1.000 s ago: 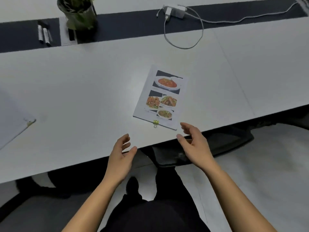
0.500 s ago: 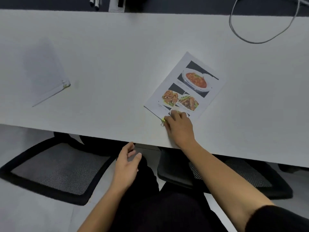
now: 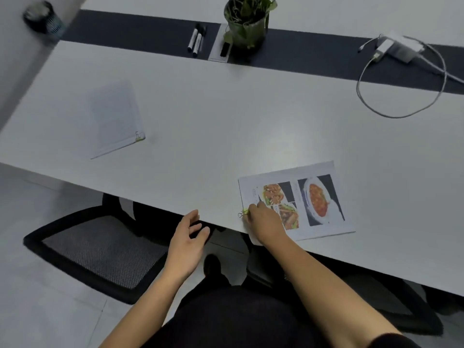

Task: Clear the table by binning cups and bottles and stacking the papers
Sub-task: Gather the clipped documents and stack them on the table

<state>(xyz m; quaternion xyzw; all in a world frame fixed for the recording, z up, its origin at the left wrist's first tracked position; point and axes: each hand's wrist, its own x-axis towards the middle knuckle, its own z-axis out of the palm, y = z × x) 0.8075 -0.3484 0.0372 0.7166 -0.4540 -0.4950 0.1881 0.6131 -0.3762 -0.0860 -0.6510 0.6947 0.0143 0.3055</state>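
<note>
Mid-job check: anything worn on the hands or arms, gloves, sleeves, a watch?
No gloves, watch or rings on the left hand or right hand. Both forearms are uncovered; a dark sleeve starts high on the right arm.

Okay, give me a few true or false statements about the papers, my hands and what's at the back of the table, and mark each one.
1. The right hand is on the clipped corner of the food photo paper. True.
2. The left hand holds the plain paper stack. False: it is open and holds nothing, off the near edge of the table. The plain paper stack lies untouched further left.
3. The two papers are stacked together. False: they lie well apart on the table.
4. A potted plant stands on the dark strip, with two markers to its left. True.
</note>
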